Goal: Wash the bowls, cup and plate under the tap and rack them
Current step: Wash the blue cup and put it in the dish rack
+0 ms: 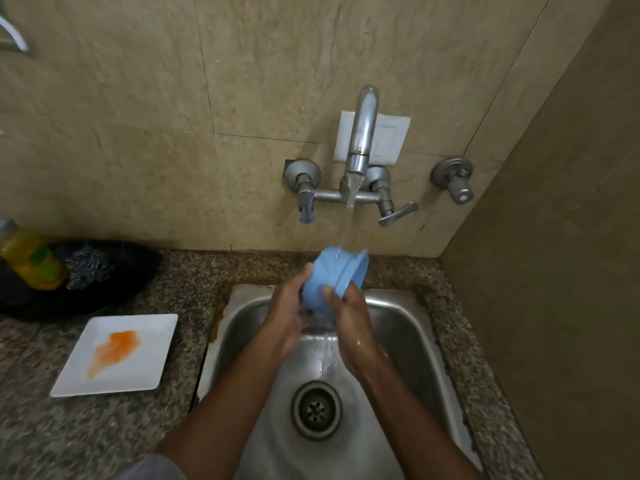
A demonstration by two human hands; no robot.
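Both hands grip the blue bowl [332,277] under the tap [360,140] stream, above the sink [408,327]: left hand [287,306] on its base, right hand [346,313] at its rim. Probably light, rigid plastic, slippery when wet; hold rim and base firmly.

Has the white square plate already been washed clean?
No. The white square plate lies on the granite counter left of the sink with an orange smear across its middle.
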